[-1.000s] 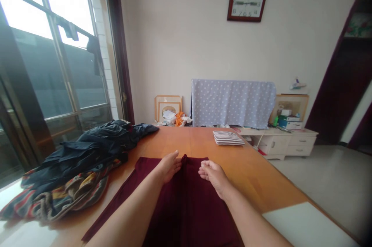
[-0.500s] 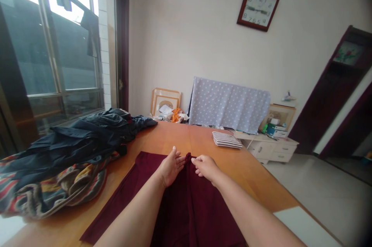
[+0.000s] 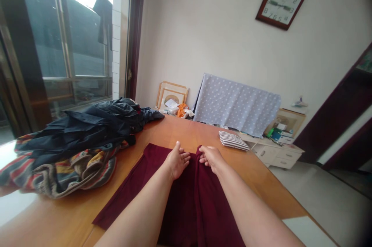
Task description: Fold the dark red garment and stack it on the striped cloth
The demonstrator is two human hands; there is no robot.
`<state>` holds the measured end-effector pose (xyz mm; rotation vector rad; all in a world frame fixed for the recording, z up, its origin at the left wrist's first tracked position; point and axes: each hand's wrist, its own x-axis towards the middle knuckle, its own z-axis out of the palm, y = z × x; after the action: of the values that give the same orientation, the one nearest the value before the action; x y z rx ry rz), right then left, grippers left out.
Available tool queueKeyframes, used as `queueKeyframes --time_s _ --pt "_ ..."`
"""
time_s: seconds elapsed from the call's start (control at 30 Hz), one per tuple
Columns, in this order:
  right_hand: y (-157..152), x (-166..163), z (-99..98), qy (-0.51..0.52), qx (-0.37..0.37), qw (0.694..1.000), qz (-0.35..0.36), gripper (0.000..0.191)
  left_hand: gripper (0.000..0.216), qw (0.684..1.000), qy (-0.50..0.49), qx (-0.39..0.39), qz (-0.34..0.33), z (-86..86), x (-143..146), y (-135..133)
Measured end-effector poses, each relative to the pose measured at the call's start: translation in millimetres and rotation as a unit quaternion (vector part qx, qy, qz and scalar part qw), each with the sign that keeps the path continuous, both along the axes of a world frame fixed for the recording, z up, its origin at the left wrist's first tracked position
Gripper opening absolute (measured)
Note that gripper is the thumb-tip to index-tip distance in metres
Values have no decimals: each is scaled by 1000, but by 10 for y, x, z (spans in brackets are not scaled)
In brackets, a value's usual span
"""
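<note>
A maroon garment [image 3: 181,204] lies spread on the wooden table [image 3: 261,189] in front of me. Its exact kind is unclear. At its far edge, my right hand [image 3: 211,158] pinches the cloth, which is gathered into a raised fold running down toward me. My left hand [image 3: 178,160] is open just left of that fold, thumb up and fingers stretched, over or against the cloth. My forearms hide part of the garment.
Dark clothes [image 3: 87,130] are heaped on a striped knit piece [image 3: 95,169] at the left. A striped folded cloth [image 3: 233,140] lies at the far right of the table, and a pale board [image 3: 308,231] at the near right edge. Beyond stands a white cabinet [image 3: 279,156].
My right hand has drawn the pinched edge slightly right, away from my left hand, and the fold has widened. My left hand stays open. The whole view has shifted.
</note>
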<state>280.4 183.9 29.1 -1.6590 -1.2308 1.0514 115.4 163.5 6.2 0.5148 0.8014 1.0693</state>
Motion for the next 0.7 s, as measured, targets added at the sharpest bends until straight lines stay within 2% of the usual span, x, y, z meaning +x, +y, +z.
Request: queueKeyframes --time_s 0.1,0.27,0.43,0.47,0.53,0.63,0.7 --pt "25 -80 7 42 -14 999 13 20 90 1000 -2 -3 -5 -8 -1 9" --pt "-9 -233 -119 71 -46 996 29 14 84 999 -31 0 -10 -8 6 5" --pt "-163 -89 -30 76 -40 995 45 15 81 1000 -18 8 -3 20 1 -11" --pt "-212 -24 8 73 -34 996 44 15 83 1000 0 15 -1 19 -2 -13" --pt "-326 123 71 66 -22 997 38 15 86 994 97 58 7 5 -4 -11" --pt "-545 336 101 46 -4 999 19 15 81 949 273 156 37 -31 14 0" --pt "-736 430 91 17 15 1000 18 17 69 917 339 202 60 -51 38 5"
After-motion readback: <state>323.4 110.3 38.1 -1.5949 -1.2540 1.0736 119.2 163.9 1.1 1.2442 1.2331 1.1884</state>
